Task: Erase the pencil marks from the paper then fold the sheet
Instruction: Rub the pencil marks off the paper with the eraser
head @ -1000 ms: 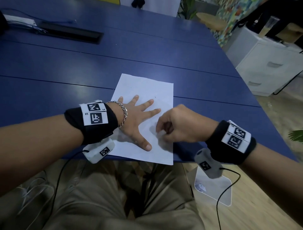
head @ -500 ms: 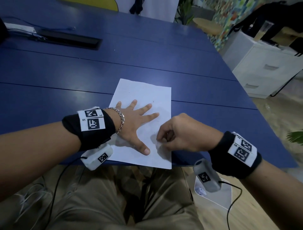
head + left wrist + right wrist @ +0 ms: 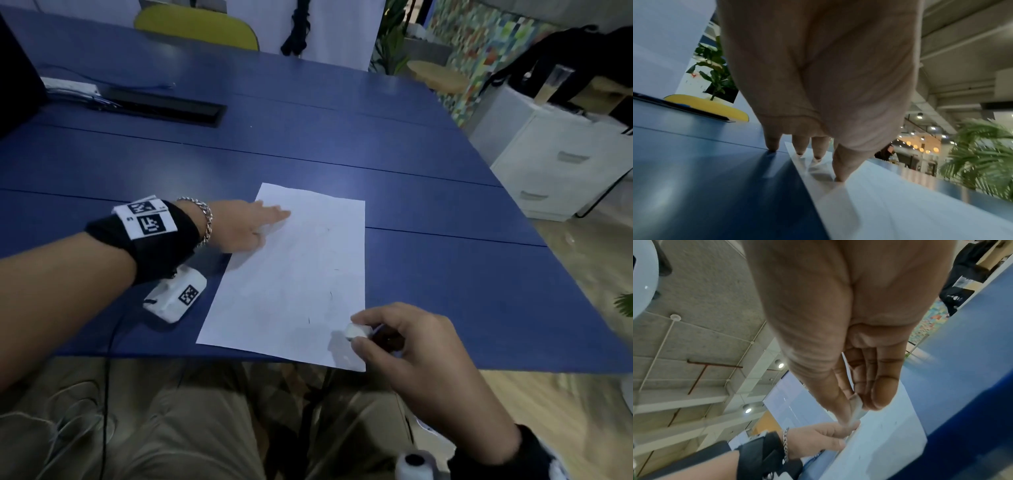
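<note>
Since half a second ago, left hand has slid to the paper's far left edge, fingers straight, pressing it onto the blue surface. Right hand pinches what looks like an eraser above the near right corner.
</note>
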`<act>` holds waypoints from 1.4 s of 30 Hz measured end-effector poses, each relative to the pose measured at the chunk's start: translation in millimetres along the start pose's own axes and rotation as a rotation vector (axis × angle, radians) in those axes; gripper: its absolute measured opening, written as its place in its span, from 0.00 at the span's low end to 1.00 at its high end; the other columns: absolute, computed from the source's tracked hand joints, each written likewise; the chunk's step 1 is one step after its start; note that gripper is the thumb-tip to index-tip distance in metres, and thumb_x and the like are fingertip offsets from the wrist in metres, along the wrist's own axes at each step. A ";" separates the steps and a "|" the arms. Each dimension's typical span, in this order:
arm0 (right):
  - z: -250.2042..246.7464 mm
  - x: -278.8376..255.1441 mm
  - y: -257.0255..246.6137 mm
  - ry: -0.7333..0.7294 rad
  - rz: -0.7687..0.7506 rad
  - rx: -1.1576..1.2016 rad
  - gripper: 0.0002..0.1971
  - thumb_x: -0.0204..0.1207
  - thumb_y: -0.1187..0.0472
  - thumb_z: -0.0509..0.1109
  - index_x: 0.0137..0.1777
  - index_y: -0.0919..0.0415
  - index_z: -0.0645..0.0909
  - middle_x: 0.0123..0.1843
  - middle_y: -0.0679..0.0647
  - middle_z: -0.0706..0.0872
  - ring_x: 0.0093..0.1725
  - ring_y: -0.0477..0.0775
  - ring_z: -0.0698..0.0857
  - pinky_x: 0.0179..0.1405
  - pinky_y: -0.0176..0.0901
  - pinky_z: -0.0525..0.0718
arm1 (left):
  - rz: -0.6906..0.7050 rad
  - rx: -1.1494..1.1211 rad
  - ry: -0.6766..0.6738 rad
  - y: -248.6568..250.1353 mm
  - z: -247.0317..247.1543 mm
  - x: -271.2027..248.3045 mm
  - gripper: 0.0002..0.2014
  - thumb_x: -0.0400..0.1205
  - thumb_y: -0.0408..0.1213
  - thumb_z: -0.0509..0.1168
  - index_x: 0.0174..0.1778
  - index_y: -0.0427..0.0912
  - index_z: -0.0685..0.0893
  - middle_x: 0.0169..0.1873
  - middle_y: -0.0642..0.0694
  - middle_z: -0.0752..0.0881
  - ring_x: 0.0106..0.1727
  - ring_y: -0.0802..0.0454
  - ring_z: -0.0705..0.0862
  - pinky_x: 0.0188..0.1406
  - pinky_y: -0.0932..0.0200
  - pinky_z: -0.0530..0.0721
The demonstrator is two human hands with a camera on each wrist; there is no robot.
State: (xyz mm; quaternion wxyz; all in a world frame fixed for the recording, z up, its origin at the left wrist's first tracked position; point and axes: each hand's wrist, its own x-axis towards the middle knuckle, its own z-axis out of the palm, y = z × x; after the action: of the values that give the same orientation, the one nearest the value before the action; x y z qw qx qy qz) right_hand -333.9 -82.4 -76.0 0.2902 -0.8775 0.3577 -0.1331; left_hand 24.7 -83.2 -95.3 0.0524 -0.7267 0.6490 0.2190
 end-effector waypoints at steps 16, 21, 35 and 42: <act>-32.3 33.6 14.7 -0.357 0.015 -0.369 0.06 0.78 0.48 0.75 0.53 0.41 0.88 0.45 0.35 0.85 0.48 0.33 0.83 0.41 0.30 0.82 | 0.068 0.098 0.121 17.0 14.0 -44.6 0.38 0.84 0.66 0.62 0.90 0.61 0.60 0.66 0.53 0.74 0.65 0.51 0.75 0.67 0.50 0.77; -41.7 99.4 -6.8 -0.245 -0.064 -0.267 0.07 0.73 0.54 0.81 0.50 0.47 0.91 0.39 0.39 0.91 0.42 0.36 0.88 0.44 0.33 0.85 | 0.128 0.031 0.188 20.3 -2.7 -12.6 0.43 0.83 0.67 0.66 0.91 0.53 0.60 0.87 0.49 0.65 0.86 0.45 0.66 0.85 0.45 0.66; 3.4 199.1 -9.1 -0.325 -0.201 -0.349 0.07 0.74 0.58 0.79 0.51 0.51 0.92 0.39 0.42 0.90 0.43 0.41 0.88 0.45 0.36 0.87 | -0.014 0.160 -0.093 21.1 2.8 32.9 0.58 0.66 0.87 0.60 0.87 0.75 0.36 0.89 0.67 0.35 0.90 0.31 0.34 0.74 0.08 0.34; 1.1 211.8 -8.9 -0.224 -0.204 -0.393 0.10 0.72 0.59 0.79 0.53 0.52 0.92 0.41 0.45 0.90 0.46 0.47 0.88 0.48 0.39 0.88 | -0.025 0.136 -0.104 24.5 -0.4 28.0 0.58 0.68 0.85 0.61 0.87 0.74 0.36 0.89 0.67 0.35 0.90 0.31 0.33 0.74 0.08 0.32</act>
State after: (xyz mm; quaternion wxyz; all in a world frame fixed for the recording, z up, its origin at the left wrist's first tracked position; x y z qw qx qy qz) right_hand -178.5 -226.2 -66.1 0.1370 -0.9580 0.2517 0.0085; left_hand 2.9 -112.8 -100.6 0.1380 -0.7172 0.6497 0.2109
